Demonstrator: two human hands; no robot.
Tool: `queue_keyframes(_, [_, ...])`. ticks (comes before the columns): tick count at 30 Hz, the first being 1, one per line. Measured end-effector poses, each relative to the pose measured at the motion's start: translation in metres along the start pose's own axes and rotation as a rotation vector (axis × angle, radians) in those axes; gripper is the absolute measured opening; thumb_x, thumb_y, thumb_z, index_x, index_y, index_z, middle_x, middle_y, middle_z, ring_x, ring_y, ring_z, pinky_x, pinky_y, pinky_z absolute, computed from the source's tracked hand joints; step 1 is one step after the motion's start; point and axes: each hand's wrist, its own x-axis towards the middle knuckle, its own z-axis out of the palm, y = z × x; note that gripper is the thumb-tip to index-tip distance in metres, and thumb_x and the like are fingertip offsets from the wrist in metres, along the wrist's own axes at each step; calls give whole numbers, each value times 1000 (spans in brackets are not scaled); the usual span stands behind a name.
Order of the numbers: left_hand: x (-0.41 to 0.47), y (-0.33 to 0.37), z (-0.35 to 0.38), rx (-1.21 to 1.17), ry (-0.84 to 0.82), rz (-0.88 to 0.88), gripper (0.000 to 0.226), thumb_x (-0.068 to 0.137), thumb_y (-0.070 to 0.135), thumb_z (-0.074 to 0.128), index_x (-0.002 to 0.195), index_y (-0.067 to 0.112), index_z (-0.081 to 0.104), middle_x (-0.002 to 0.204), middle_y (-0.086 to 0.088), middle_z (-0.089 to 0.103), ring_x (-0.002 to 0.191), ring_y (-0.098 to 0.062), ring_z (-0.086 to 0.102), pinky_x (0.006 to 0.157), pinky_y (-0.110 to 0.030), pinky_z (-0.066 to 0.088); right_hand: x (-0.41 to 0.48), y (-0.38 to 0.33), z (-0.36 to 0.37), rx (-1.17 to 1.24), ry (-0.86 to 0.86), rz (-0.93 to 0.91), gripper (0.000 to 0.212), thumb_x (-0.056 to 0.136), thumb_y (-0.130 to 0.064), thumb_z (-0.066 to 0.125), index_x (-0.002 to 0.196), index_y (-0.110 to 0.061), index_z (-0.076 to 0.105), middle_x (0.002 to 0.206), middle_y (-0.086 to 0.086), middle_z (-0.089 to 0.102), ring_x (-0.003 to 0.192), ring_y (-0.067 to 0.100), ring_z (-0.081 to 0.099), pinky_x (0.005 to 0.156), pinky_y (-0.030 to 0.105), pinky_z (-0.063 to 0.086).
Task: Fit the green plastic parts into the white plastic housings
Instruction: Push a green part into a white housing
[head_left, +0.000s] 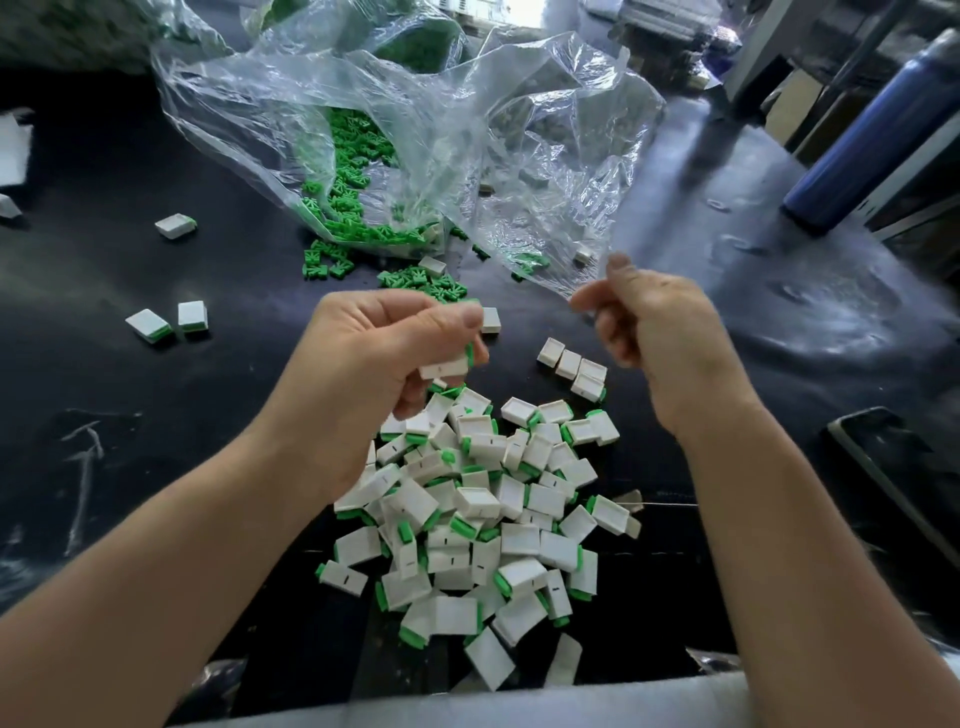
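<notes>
Holding: the left hand (374, 353) gripped a white housing (444, 368) between its curled fingers and thumb, above the far end of the pile; a green part (469, 353) showed at the housing's right end.
Pinching: the right hand (654, 327) pinched the near edge of the clear plastic bag (415, 130) between thumb and forefinger, with the other fingers curled in.
Loose green parts (340, 208): these were heaped inside the open bag, and some had spilled onto the black table (130, 415) just beyond the left hand.
Pile (483, 519): white housings, most with green showing at one end, lay jumbled between the two forearms.
Small row (574, 366): four housings sat touching, between the hands and just beyond the pile.
Stray housings (166, 319): a pair lay well to the left, and one more lay farther back.
Blue bottle (872, 135): it stood at the far right.
Dark flat slab (893, 467): possibly a phone, it lay near the right forearm.
</notes>
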Motion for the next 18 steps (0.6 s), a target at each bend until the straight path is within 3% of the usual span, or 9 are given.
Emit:
queue_keyframes(4, [-3,-1,7,132,-49,21,35,59,43,64,58,8,71,51,-4,63,45,-1,52,45,-8,38,9,11,-7,-355,110,-44,29,90,-30,57,62,-21,60,45,-13,51,44,-1,43,52,15,34])
queue_keyframes(7, [-1,-1,6,81,32,2,31,59,41,62,60,12,72,49,2,62,40,0,45,41,-9,33,7,16,-8,-611,55,-51,8,82,-29,65,76,-24,66,71,-12,61,71,4,55,71,19,42])
queue_keyframes(10, [1,-1,3,63,110,-10,26,64,39,61,62,15,72,50,3,61,41,-3,38,39,-13,30,2,17,-6,-824,-59,-8,21,76,-29,70,96,-20,70,93,-4,64,93,13,59,89,28,45])
queue_keyframes(14, [4,-2,-1,-11,191,-31,23,66,36,62,58,17,73,52,3,61,42,-6,38,38,-15,31,-1,16,1,-983,-82,-35,5,78,-30,67,83,-29,67,95,0,66,97,21,59,89,36,46])
queue_keyframes(18, [8,-6,-4,-34,257,-39,14,80,18,65,67,16,70,56,3,64,41,-5,41,38,-15,34,2,15,-3,-901,-31,-93,10,85,-32,62,89,-26,69,90,-4,67,93,15,60,88,31,46])
